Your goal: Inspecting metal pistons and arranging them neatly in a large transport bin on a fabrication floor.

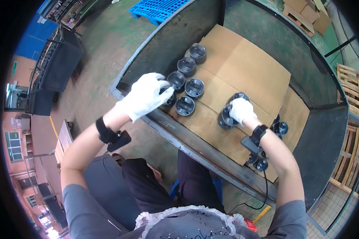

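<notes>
Dark pistons stand in rows on a cardboard sheet (243,55) inside a metal bin. My left hand (145,95), in a white glove, is at the bin's near left wall with its fingers curled round a piston (170,99) that it partly hides. Beside it are further pistons, such as one (194,87) and another (185,106). Mid-sheet, my gloved right hand (242,111) is closed on a piston (225,118). A second piston (239,96) shows just beyond its fingers; whether that one is gripped too cannot be told.
The bin's metal rim (179,141) runs between my legs and the pistons. More pistons (282,128) lie at the right, partly behind my forearm. A cable (266,187) hangs from my right wrist device. A blue pallet (157,10) and wooden pallets (351,159) stand outside.
</notes>
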The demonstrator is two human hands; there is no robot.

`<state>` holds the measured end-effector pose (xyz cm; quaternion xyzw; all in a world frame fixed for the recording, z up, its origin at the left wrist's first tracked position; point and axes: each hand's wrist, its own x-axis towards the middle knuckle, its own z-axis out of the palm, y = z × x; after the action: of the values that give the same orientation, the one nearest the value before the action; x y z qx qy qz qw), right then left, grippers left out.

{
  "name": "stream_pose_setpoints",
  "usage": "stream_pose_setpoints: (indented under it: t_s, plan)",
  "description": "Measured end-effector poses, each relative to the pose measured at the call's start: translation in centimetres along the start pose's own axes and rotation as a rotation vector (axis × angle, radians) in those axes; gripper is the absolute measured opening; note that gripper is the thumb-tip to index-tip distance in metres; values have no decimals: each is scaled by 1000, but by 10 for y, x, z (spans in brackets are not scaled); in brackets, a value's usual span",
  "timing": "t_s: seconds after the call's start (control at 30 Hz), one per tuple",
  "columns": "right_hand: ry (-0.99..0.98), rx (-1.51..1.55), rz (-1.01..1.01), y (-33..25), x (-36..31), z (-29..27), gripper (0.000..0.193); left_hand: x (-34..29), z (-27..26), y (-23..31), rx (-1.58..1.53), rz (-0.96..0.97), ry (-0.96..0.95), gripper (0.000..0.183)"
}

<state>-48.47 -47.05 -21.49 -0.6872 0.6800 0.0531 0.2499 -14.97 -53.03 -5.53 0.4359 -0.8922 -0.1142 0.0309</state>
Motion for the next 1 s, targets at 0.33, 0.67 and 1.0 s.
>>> stream_pose_setpoints:
  t_s: [0.33, 0.67, 1.0]
  plan:
    - [354, -167, 24, -32, 175, -28, 24, -23, 39, 9, -180, -133, 468, 17]
    - [297, -120, -142, -52, 201, -10, 24, -25, 36, 7, -194, -269, 376, 27]
    - [474, -134, -528, -203, 37, -96, 50, -106, 52, 44, -36, -520, 806, 22]
